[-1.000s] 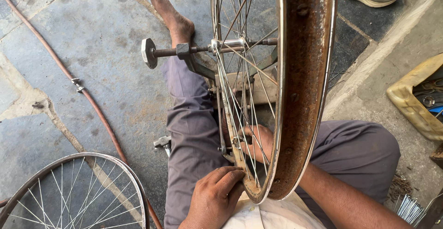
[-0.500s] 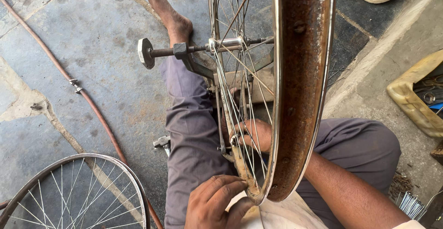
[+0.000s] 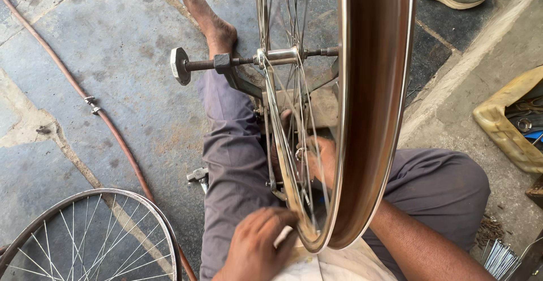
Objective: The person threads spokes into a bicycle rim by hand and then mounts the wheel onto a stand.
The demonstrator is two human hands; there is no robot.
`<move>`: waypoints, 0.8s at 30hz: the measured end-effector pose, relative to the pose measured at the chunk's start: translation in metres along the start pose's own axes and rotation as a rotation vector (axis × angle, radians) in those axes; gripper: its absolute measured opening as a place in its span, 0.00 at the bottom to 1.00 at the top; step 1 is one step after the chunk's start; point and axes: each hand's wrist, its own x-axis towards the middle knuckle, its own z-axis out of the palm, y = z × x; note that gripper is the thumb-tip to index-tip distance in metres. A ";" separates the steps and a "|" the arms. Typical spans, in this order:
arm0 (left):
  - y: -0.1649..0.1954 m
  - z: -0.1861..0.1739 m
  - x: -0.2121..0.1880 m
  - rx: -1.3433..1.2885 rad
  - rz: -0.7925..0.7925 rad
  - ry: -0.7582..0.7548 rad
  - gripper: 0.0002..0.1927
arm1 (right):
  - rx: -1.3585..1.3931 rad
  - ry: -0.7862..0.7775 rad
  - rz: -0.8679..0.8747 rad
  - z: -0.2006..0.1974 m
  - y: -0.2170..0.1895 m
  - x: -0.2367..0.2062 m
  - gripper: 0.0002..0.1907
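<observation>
Our left hand (image 3: 257, 247) pinches the bicycle wheel rim (image 3: 367, 117); our right hand (image 3: 322, 159), fingers curled, grips its spokes (image 3: 294, 145).

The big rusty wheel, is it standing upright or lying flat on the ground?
Upright. The rusty wheel stands on edge, its axle horizontal in a stand, while the left hand and right hand grip its near rim and spokes.

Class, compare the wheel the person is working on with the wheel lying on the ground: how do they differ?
The held wheel stands upright on a stand's axle; the spare wheel lies flat on the stone floor. The held wheel's rim looks rusty brown inside; the spare wheel's looks silvery. Both have thin metal spokes and no tyre.
</observation>
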 end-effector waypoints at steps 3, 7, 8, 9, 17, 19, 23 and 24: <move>-0.019 0.007 -0.006 0.142 -0.194 -0.116 0.22 | 0.036 0.009 0.024 0.002 0.014 0.003 0.11; -0.021 0.014 -0.017 0.123 -0.306 -0.148 0.20 | 0.059 0.017 0.081 0.004 0.019 0.002 0.11; -0.021 0.016 -0.018 0.128 -0.282 -0.131 0.20 | 0.062 0.025 0.108 0.005 0.019 0.003 0.12; -0.020 0.017 -0.017 0.132 -0.255 -0.113 0.20 | 0.075 0.037 0.136 0.006 0.019 0.002 0.12; -0.008 0.016 -0.013 0.112 -0.128 -0.031 0.18 | -0.105 -0.016 0.002 -0.004 0.005 -0.006 0.08; -0.006 0.015 -0.012 0.104 -0.101 -0.017 0.18 | -0.154 -0.015 0.047 -0.003 0.008 -0.006 0.08; -0.003 0.013 -0.009 0.092 -0.082 -0.011 0.19 | 0.018 0.145 -0.242 0.006 0.020 -0.002 0.15; -0.002 0.013 -0.009 0.086 -0.082 -0.009 0.19 | 0.063 0.217 -0.387 0.007 0.022 -0.001 0.19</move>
